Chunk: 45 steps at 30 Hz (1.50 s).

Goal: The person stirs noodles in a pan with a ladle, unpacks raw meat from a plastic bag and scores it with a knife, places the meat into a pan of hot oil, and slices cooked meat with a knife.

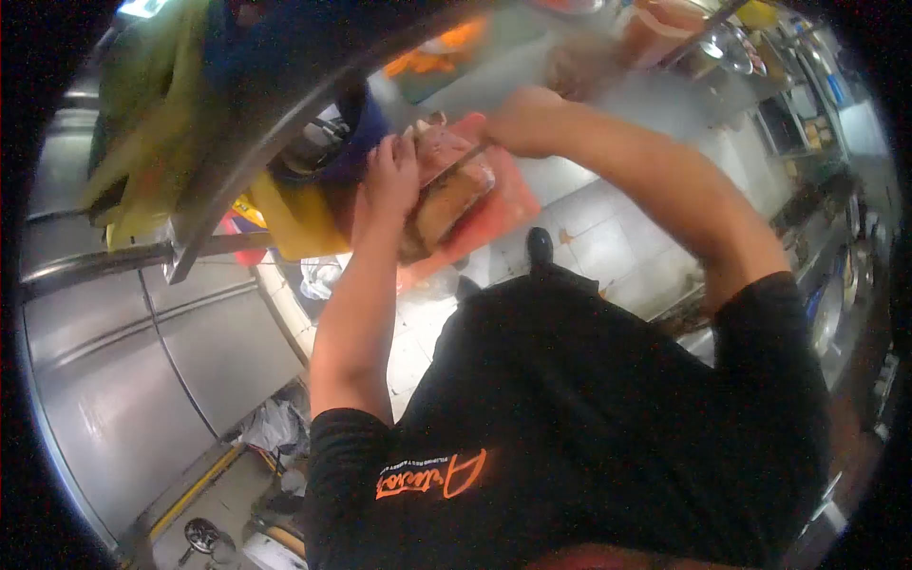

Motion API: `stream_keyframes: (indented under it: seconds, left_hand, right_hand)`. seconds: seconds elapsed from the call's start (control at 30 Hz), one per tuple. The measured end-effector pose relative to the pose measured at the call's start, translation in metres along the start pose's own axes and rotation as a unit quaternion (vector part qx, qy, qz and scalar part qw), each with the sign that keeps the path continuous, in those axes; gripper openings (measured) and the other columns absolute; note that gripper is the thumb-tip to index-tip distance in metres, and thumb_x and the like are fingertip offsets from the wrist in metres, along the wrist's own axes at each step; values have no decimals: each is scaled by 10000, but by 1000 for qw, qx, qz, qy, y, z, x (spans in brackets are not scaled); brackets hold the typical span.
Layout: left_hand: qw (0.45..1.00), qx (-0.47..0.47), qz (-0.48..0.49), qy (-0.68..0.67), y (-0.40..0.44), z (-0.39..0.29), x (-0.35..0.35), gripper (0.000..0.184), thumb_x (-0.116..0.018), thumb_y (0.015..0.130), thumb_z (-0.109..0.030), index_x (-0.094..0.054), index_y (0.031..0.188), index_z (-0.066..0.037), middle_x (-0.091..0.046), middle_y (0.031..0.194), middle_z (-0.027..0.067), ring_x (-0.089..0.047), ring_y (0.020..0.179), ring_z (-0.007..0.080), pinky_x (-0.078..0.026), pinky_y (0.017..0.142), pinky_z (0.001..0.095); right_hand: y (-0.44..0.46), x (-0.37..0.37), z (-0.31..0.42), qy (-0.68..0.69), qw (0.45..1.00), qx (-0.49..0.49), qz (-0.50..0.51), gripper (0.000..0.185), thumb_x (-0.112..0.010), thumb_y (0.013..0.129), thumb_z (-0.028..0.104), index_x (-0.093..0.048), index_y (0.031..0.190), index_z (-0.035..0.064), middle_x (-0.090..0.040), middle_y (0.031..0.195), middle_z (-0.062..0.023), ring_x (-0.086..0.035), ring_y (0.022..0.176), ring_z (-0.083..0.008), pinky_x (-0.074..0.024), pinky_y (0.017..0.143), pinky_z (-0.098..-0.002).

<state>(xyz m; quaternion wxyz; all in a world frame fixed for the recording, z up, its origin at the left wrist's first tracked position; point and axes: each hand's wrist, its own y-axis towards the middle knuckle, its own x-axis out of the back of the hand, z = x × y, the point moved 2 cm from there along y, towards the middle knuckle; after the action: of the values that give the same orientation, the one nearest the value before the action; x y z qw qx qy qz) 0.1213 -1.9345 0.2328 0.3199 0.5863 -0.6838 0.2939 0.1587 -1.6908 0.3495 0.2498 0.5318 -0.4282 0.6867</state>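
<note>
A red cutting board (518,201) lies in front of me with a slab of meat (452,207) on it, pale tan on the near face and pinkish beyond. My right hand (525,123) is closed round the handle of a knife, hidden inside the fist. The knife (452,170) lies with its narrow blade slanting across the meat, pointing toward my left hand. At the left end of the meat my left hand (391,179) presses down and holds it, fingers close together near the blade's tip. Small pale pieces lie beyond the meat.
A blue container (356,133) with metal items inside stands left of the board, beside a yellow one (302,217). A metal rail (285,142) crosses at upper left. Orange items (435,52) lie at the back. Steel cabinet doors (114,342) are at left, a tiled floor (603,242) below.
</note>
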Motion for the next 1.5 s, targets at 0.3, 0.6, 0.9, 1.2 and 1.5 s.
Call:
stream_keyframes:
  seconds: [0.3, 0.6, 0.9, 1.2, 1.5]
  left_hand:
    - [882, 153, 29, -445, -37, 122, -26, 482, -352, 1071, -397, -600, 1314, -63, -600, 1340, 100, -568, 1186, 213, -394, 1046, 336]
    - [656, 288, 8, -697, -109, 23, -60, 482, -392, 1071, -400, -517, 1330, -14, -602, 1284, 130, -570, 1170, 232, -441, 1021, 374]
    - [945, 62, 1, -320, -78, -11, 23, 293, -482, 1032, -262, -636, 1124, -30, -664, 1097, 128, -635, 1025, 295, -502, 923, 402]
    - [913, -406, -50, -9, 15, -89, -23, 480, -559, 932, -439, -576, 1284, -112, -568, 1328, 205, -531, 1224, 401, -391, 1037, 531]
    - [911, -409, 45, -38, 35, -54, -76, 617, -511, 929, -546, -521, 1389, -136, -506, 1442, 203, -464, 1333, 393, -291, 1133, 519]
  right_hand:
    - [-87, 51, -10, 25, 993, -113, -24, 271, -542, 935, 251, -697, 1028, 49, -705, 974, -218, -685, 892, -415, -531, 785, -537]
    - [-128, -74, 68, 333, 909, -251, 1, 230, -506, 972, 237, -579, 1010, 22, -669, 872, -257, -634, 860, -482, -482, 766, -569]
    - [-124, -76, 122, 281, 903, -319, 69, 238, -410, 960, 204, -547, 1048, 31, -688, 914, -262, -669, 888, -460, -512, 793, -570]
    - [-116, -89, 153, 261, 896, -359, 9, 226, -399, 961, 167, -534, 1065, 19, -677, 852, -244, -656, 822, -462, -488, 745, -569]
    - [-92, -78, 160, 243, 895, -371, 34, 147, -432, 925, 105, -534, 993, 24, -689, 874, -217, -679, 824, -417, -511, 730, -546]
